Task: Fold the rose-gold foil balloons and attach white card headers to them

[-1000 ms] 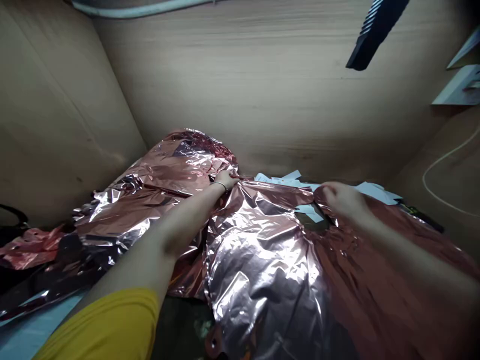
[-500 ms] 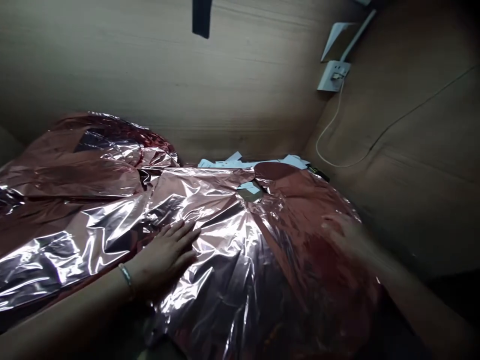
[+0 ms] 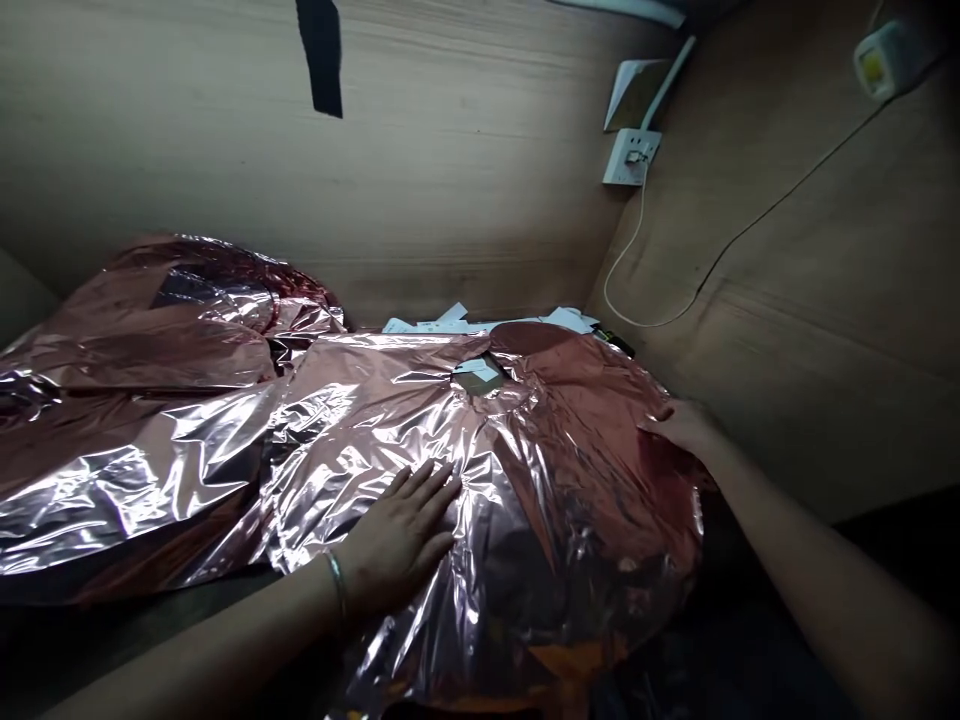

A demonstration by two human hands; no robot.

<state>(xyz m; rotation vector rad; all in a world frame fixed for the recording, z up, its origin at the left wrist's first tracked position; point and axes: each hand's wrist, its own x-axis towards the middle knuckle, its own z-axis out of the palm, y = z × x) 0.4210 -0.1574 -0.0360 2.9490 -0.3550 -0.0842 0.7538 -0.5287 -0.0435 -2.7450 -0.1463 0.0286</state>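
Note:
A shiny rose-pink foil piece, which looks like a flat foil balloon [image 3: 360,375], is spread out before me, wrinkled, with a small hole in its middle. My left hand [image 3: 401,540] lies palm down on it, fingers stretched, a bracelet on the wrist. At the foil's right edge, my right hand [image 3: 682,425] grips the rim with the thumb on top; its other fingers are mostly hidden. More pink foil [image 3: 180,350], bulging at the back, lies to the left; whether it is the same piece I cannot tell.
White paper slips [image 3: 450,322] lie behind the foil, at the foot of the wooden back wall [image 3: 450,180]. A socket [image 3: 631,157] with a plugged-in thin cable [image 3: 675,322] hangs in the right corner. Black tape [image 3: 321,60] is stuck to the back wall.
My left hand has slid right across the foil, toward its middle. My right hand has shifted slightly up and now grips the right edge. The view has moved a little.

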